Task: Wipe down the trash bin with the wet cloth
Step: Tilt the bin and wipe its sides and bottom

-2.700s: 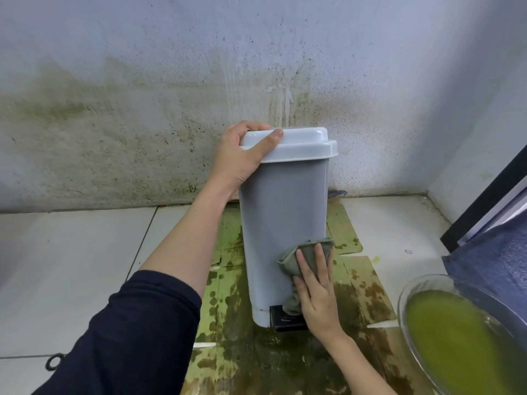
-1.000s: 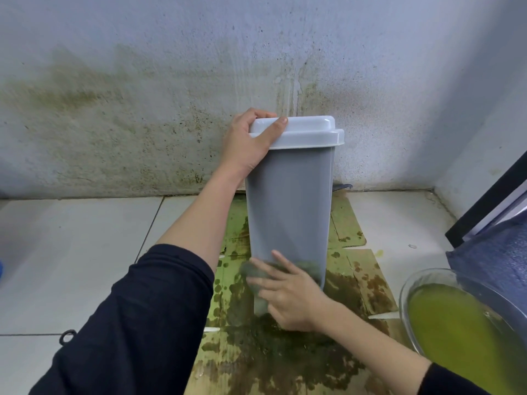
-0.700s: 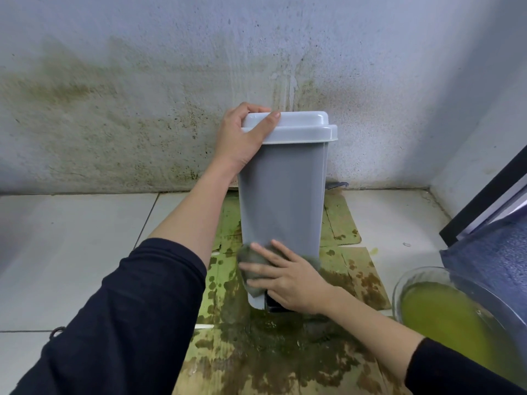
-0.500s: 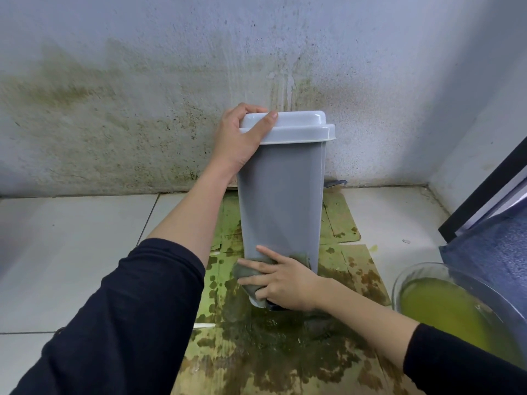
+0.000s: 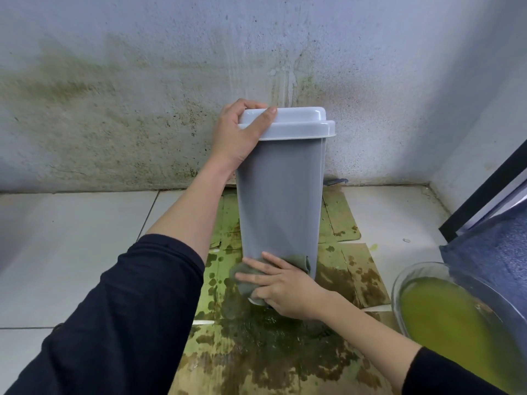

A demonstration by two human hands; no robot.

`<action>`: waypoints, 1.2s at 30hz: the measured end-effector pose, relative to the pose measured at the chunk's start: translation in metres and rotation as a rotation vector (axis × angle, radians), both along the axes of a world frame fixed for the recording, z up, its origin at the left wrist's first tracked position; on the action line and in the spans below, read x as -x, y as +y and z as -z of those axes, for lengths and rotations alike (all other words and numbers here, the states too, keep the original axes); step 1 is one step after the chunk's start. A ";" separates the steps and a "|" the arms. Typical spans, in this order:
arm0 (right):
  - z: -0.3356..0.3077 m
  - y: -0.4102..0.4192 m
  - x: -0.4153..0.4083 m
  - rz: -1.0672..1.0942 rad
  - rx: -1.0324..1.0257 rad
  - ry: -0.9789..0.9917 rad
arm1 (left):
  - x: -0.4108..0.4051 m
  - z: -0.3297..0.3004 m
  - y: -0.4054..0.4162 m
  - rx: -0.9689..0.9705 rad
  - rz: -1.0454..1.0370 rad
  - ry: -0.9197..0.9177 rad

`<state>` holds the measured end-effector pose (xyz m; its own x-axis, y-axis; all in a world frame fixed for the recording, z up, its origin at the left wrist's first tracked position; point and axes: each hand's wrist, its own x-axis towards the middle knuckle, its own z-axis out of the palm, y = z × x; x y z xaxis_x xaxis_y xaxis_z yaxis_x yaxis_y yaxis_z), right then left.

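Observation:
A tall grey trash bin (image 5: 281,195) with a white lid (image 5: 296,124) stands upright on wet, stained cardboard (image 5: 265,346) close to the wall. My left hand (image 5: 238,135) grips the lid's left corner, thumb across its front. My right hand (image 5: 281,286) presses a grey-green wet cloth (image 5: 243,276) flat against the bin's lower front, near its base. Part of the cloth (image 5: 299,260) shows above my fingers. The bin's pedal is hidden behind my right hand.
A clear bowl of green liquid (image 5: 456,317) sits at the right, close to my right forearm. Blue fabric (image 5: 490,252) and a dark door edge (image 5: 484,195) lie beyond it. White floor tiles (image 5: 71,246) spread to the left. The mouldy wall (image 5: 128,95) is right behind the bin.
My right hand with the cloth has slid from the bin's right lower side across to its lower front and left, fingers now pointing left. My left hand stays on the lid.

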<state>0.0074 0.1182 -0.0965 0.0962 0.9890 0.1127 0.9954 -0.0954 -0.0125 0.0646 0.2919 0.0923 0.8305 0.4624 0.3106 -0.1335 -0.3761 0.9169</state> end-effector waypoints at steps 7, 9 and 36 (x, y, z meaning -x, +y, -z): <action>0.016 -0.028 0.004 0.083 -0.217 0.171 | 0.005 -0.001 0.001 0.014 0.026 0.006; 0.024 -0.042 0.016 0.198 -0.303 0.294 | 0.006 0.000 0.002 0.014 0.031 0.005; 0.039 -0.082 0.055 1.211 -0.989 0.732 | 0.009 0.005 -0.001 0.007 -0.032 -0.026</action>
